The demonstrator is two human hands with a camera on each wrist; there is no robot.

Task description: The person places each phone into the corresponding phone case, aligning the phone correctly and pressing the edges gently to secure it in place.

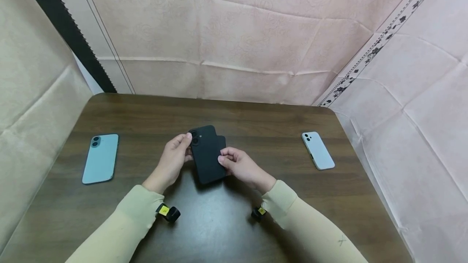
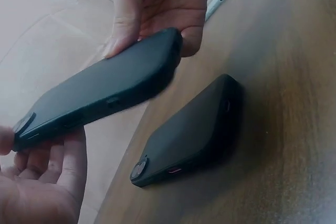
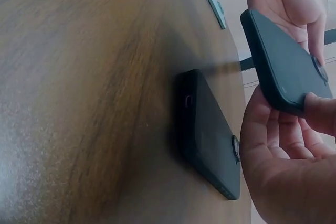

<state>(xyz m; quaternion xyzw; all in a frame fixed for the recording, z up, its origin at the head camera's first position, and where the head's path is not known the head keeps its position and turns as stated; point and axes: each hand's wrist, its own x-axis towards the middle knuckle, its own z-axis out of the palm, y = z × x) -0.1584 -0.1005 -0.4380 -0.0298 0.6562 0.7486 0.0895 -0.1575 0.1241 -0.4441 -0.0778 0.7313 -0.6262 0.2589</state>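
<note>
One black phone (image 1: 207, 156) is pinched at left and right edges by the left hand (image 1: 174, 158) and right hand (image 1: 242, 167), presumably for steadiness, above a second handset (image 2: 185, 129).

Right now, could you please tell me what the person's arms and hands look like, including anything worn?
The left hand and right hand are gloveless. The left sleeve and right sleeve are long and pale yellow-green; the right bears a small dark mark of crossed strokes. Each wrist wears a small black device with a yellow patch: left device, right device.
</note>
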